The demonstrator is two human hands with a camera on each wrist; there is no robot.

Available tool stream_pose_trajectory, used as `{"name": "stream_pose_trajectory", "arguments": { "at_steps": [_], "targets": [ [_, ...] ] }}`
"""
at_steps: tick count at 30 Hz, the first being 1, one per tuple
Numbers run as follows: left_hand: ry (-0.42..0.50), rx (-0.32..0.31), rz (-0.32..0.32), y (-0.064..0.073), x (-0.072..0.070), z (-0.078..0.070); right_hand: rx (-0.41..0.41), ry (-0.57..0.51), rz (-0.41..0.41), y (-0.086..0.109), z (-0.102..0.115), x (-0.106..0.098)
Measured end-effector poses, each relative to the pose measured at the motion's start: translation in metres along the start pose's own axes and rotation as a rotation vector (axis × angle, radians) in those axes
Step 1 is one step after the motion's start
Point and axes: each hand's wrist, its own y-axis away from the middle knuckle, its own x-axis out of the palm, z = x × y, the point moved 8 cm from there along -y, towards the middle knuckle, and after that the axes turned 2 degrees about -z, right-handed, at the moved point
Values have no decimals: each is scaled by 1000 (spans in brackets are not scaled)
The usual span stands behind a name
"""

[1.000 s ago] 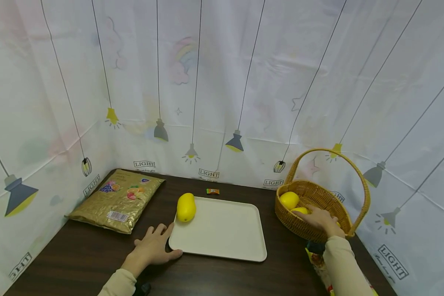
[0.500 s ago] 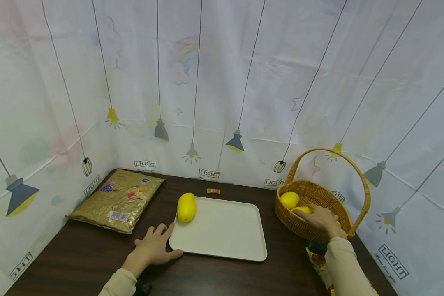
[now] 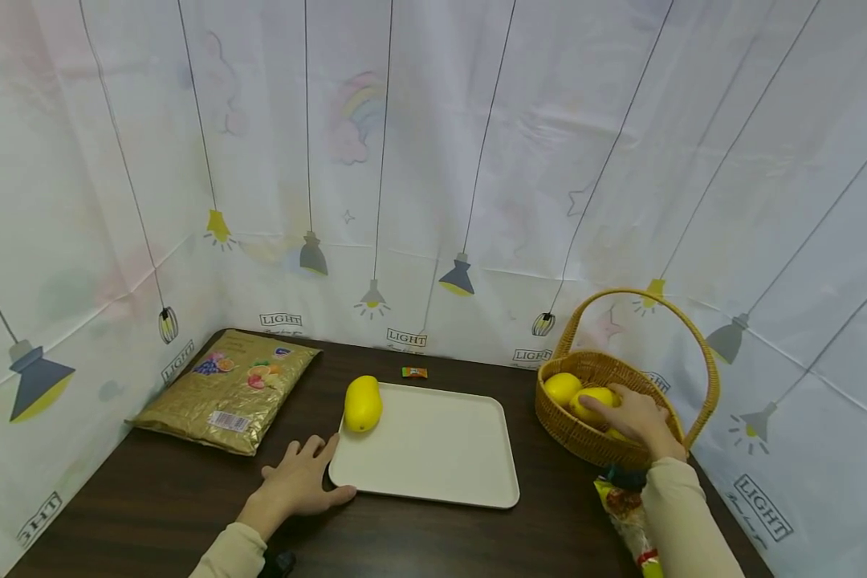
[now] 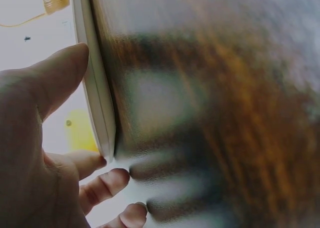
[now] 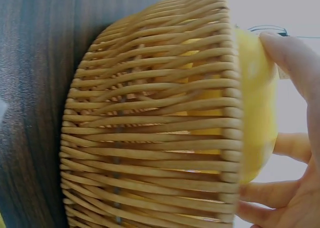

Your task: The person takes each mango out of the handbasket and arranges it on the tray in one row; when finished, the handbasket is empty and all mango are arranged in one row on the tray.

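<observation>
My right hand [image 3: 637, 417] grips a yellow lemon [image 3: 594, 406] inside the wicker basket [image 3: 571, 433], thumb on its left side and fingers behind. In the right wrist view the lemon [image 5: 257, 105] bulges above the woven rim, between thumb and fingers. A second lemon [image 3: 563, 388] sits to its left in the basket, and part of another yellow fruit [image 3: 616, 434] shows beneath the hand. My left hand [image 3: 299, 482] rests with spread fingers at the near left corner of a white tray [image 3: 433, 449], its thumb [image 4: 70, 62] against the rim. An elongated yellow fruit [image 3: 363, 404] lies on the tray's left end.
A gold fruit-print bag [image 3: 234, 393] lies at the back left of the dark table [image 3: 419, 546]. Behind the tray is a small orange-green wrapped sweet [image 3: 415, 372]. A colourful packet [image 3: 627, 518] lies partly under my right forearm. The basket's tall handle [image 3: 708, 361] arches over its opening.
My right hand has risen slightly in the basket, and the lemon in its grip has shifted up and right, uncovering a yellow fruit below. The left hand and tray stay put.
</observation>
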Motion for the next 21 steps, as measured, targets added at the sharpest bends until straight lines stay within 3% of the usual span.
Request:
{"name": "stream_pose_trajectory", "arguments": {
  "at_steps": [11,21],
  "targets": [
    [0,11,6,0,0,0,-34,4,-90,9,18,-25],
    [-5,12,12,0,0,-1,-131,-85,-144,20,63,-27]
  ]
}}
